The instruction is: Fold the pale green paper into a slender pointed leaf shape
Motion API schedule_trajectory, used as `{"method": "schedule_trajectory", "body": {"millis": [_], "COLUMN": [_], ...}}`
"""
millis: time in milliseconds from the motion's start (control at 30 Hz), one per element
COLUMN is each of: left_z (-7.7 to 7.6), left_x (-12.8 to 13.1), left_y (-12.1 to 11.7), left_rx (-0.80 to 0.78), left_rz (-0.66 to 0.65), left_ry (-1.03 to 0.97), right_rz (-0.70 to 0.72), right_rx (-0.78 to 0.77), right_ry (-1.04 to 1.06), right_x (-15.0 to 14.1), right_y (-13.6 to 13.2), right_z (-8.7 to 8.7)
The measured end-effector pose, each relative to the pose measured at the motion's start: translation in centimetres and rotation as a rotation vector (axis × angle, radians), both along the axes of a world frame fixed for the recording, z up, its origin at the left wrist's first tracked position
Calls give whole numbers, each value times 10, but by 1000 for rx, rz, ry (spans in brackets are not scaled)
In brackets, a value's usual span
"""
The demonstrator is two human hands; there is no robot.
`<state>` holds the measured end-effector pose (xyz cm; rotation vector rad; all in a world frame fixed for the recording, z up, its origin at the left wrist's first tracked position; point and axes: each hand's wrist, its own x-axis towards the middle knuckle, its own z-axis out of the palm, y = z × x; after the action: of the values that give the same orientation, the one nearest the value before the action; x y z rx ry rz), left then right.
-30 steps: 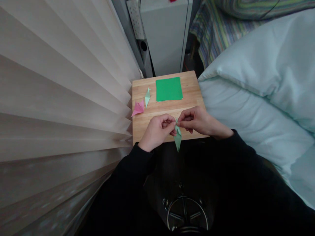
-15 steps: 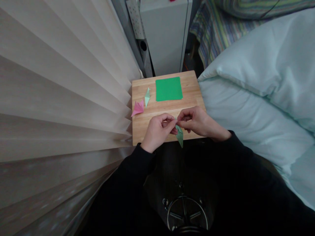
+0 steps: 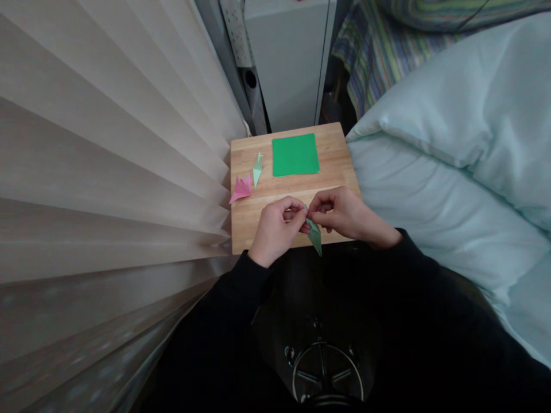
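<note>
Near the front edge of the small wooden table (image 3: 275, 186), a folded piece of green origami paper (image 3: 315, 236) is pinched between my two hands. My left hand (image 3: 279, 226) closes thumb and fingers on its upper end. Pressed against that same end is my right hand (image 3: 340, 211), its thumb and forefinger shut together. The wide leaf-shaped part hangs down past the fingers toward me, while the top is mostly hidden by fingertips. A light green origami crane (image 3: 257, 171) and a pink origami crane (image 3: 241, 189) lie at the table's left.
A stack of green paper squares (image 3: 295, 155) lies at the back of the table. Pleated curtain (image 3: 129, 172) borders the left side, pale blue bedding (image 3: 430, 183) the right. Behind stands a white cabinet (image 3: 288, 69). A wheeled stool base (image 3: 327, 373) is below.
The hanging tip of the folded green paper has swung slightly right and up. Both hands keep their pinch with barely any movement.
</note>
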<state>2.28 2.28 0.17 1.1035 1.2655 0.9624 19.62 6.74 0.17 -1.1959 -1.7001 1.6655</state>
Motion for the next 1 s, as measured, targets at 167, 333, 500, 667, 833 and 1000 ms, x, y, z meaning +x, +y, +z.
{"method": "schedule_trajectory", "body": {"millis": [167,333,500,667,833,1000], "left_z": [0,0,-1,1,3,3], "left_x": [1,2,2,0,-6,-8], "left_y": [-1,-1,0,1,3,3], "left_rx": [4,20,73,102,96,114], "left_rz": [16,29,31,39,16,6], "left_ry": [-5,34,137,181,148,128], "right_rz": [15,4,3,-3,12,2], "right_rx": [14,25,41,-7,-28,-41], "right_ry": [-2,-39,-66,-11,38,46], "right_x": [0,-2,-3,-3,1,1], "right_y": [0,-1,-2,-2,2,4], "right_z": [-4,-1,1,1,0,-1]}}
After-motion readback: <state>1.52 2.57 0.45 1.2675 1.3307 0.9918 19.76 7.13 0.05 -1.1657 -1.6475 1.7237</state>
